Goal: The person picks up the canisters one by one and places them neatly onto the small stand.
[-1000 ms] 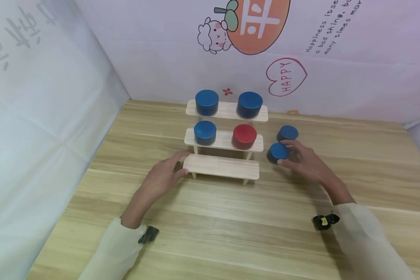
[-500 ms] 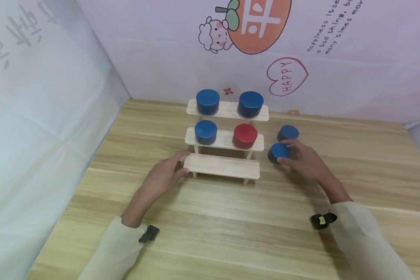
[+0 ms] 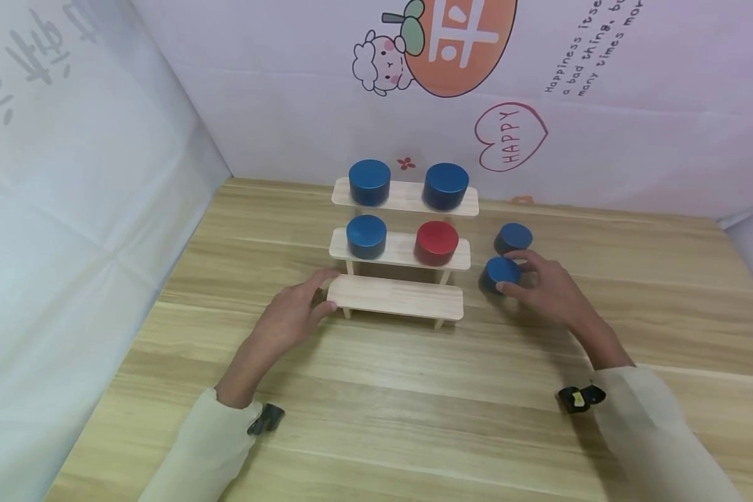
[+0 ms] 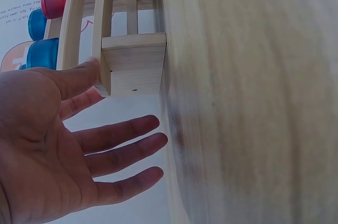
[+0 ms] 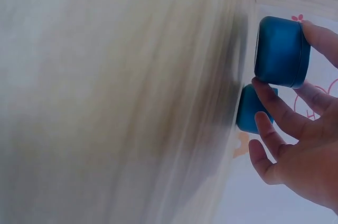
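Note:
A three-step wooden display stand (image 3: pixel 395 296) bears blue round tins on its top step, and a blue tin (image 3: pixel 367 237) and a red tin (image 3: pixel 436 243) on the middle one. My left hand (image 3: pixel 288 315) holds the left end of the bare lowest step between thumb and index finger. The other fingers stretch out free in the left wrist view. Right of the stand, my right hand (image 3: pixel 547 289) pinches a blue tin (image 5: pixel 282 52) between thumb and fingers. That tin seems just off the table. Behind it another blue tin (image 3: pixel 512 238) sits on the table.
The wood-grain table (image 3: pixel 376 418) runs back to a white printed cloth (image 3: pixel 288 90). A second cloth wall (image 3: pixel 88 209) rises along the left side. The stand's back step is close to the rear cloth.
The pinched tin and my right hand have shifted very slightly right, away from the stand. My left hand stays at the lowest step's end.

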A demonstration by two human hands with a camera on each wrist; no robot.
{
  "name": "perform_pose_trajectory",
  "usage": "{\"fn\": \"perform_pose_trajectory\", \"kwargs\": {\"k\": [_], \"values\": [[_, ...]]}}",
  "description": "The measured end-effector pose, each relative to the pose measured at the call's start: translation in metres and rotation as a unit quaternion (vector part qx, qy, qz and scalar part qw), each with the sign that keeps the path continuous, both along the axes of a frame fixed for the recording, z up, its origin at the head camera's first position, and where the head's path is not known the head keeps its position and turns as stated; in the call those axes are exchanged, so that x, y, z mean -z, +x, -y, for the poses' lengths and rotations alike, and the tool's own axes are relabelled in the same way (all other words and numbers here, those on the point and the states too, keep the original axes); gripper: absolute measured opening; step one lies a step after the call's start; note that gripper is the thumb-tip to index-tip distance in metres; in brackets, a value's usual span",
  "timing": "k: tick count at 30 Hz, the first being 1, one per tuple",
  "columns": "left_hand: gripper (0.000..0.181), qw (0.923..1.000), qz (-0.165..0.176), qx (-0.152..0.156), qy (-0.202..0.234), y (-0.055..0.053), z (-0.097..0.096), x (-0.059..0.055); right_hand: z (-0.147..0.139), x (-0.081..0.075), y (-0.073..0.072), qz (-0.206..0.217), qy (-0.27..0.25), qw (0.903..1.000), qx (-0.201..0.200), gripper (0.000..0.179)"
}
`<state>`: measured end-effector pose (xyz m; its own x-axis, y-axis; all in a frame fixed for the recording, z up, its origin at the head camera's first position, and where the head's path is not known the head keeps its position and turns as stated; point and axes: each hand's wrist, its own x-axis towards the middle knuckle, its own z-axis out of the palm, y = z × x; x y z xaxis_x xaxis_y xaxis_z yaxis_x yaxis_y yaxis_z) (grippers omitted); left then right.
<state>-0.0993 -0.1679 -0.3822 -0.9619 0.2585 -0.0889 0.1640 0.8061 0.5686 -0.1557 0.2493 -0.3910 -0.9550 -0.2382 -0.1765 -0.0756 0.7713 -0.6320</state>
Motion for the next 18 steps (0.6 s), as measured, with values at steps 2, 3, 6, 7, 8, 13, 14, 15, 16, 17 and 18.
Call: {"fn": "perform_pose_trajectory", "kwargs": {"k": [2, 3, 6, 7, 8, 13, 14, 15, 16, 17, 18], "values": [[0.054, 1.0, 0.003, 0.0, 0.0, 0.0, 0.0, 0.0, 0.0, -0.001, 0.001, -0.011, -0.002, 0.9999, -0.006, 0.066], [0.054, 1.0, 0.004, -0.001, 0.001, 0.0, -0.001, 0.0, 0.0, -0.002, 0.002, -0.018, -0.005, 0.9998, -0.008, 0.064], [0.055, 1.0, 0.006, -0.001, 0.002, 0.0, -0.001, 0.0, 0.001, -0.004, 0.004, -0.038, -0.014, 0.999, -0.017, 0.061], [0.055, 1.0, 0.006, -0.002, 0.001, 0.0, -0.001, -0.001, 0.002, -0.004, 0.004, -0.043, -0.015, 0.9987, -0.02, 0.06], [0.055, 1.0, 0.006, -0.001, 0.002, 0.0, -0.001, -0.001, 0.002, -0.005, 0.005, -0.049, -0.018, 0.9984, -0.023, 0.059], [0.055, 1.0, 0.005, 0.001, 0.001, 0.0, 0.0, 0.0, 0.003, -0.009, 0.01, -0.06, -0.022, 0.9977, -0.024, 0.058], [0.055, 1.0, 0.005, 0.001, 0.001, 0.0, 0.0, 0.0, 0.003, -0.009, 0.011, -0.061, -0.022, 0.9976, -0.024, 0.058], [0.055, 1.0, 0.004, 0.001, 0.002, 0.0, 0.0, 0.0, 0.003, -0.01, 0.011, -0.061, -0.021, 0.9977, -0.022, 0.058], [0.054, 1.0, 0.002, 0.001, 0.002, 0.0, 0.0, 0.001, 0.003, -0.011, 0.012, -0.061, -0.019, 0.9977, -0.021, 0.059], [0.054, 1.0, 0.001, 0.001, 0.001, 0.0, 0.001, 0.001, 0.004, -0.012, 0.013, -0.06, -0.019, 0.9978, -0.02, 0.059], [0.054, 1.0, 0.0, 0.001, 0.002, 0.0, 0.001, 0.001, 0.004, -0.012, 0.013, -0.061, -0.02, 0.9978, -0.02, 0.058]]}}
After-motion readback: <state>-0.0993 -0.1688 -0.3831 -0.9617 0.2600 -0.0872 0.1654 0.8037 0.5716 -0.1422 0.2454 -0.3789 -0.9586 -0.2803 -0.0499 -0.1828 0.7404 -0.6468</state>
